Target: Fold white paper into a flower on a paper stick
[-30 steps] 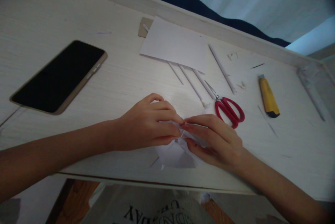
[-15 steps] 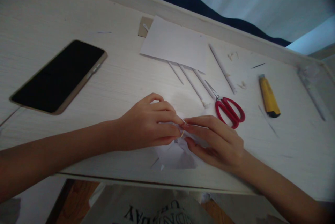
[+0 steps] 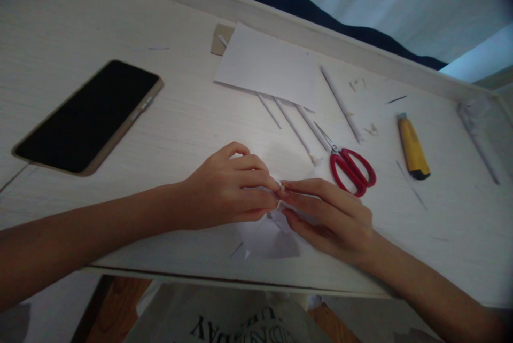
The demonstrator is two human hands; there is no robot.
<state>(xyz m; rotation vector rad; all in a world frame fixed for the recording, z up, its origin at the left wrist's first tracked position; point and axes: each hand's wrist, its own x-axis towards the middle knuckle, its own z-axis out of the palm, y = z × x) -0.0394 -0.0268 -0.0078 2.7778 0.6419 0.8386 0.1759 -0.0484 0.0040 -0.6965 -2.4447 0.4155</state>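
Observation:
My left hand (image 3: pixel 236 185) and my right hand (image 3: pixel 332 215) meet near the table's front edge, fingertips pinched together. Between them is a folded piece of white paper (image 3: pixel 268 239), its lower part fanning out under the fingers. A small pale strip shows at the pinch, too small to name. Both hands are closed on the paper, the left from its left side and the right from its right side. Just beyond my right hand lie scissors (image 3: pixel 352 172) with red handles, blades slightly apart and pointing away.
A phone (image 3: pixel 88 116) with a cable lies at left. Farther back, a white sheet (image 3: pixel 268 65) covers the ends of several rolled paper sticks (image 3: pixel 294 132). Another paper roll (image 3: pixel 340 102) lies right of it. A yellow box cutter (image 3: pixel 413 148) and paper scraps (image 3: pixel 371 129) are at right.
My fingertips have shifted very slightly at the pinch, and a small pale bit shows more at my right fingertips. The objects on the table stay where they were.

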